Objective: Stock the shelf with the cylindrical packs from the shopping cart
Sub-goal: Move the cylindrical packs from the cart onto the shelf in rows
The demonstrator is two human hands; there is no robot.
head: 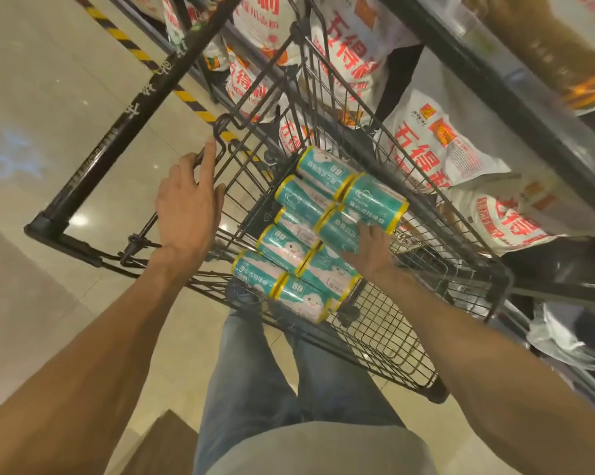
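Note:
Several teal and pink cylindrical packs point(309, 234) with yellow end bands lie in two rows inside the black wire shopping cart point(385, 323). My right hand point(371, 250) reaches down into the cart; its fingers lie on one of the middle packs point(344, 228), and whether they grip it I cannot tell. My left hand point(189, 207) hovers over the cart's left rim near the folding seat frame, fingers straight, index finger touching the wire.
A dark metal shelf point(515, 108) runs along the right, stacked with white sacks point(440, 138) printed in red. The cart's black handle bar point(117, 132) crosses the upper left. Yellow-black floor tape point(124, 39) edges the shelf base. My jeans stand behind the cart.

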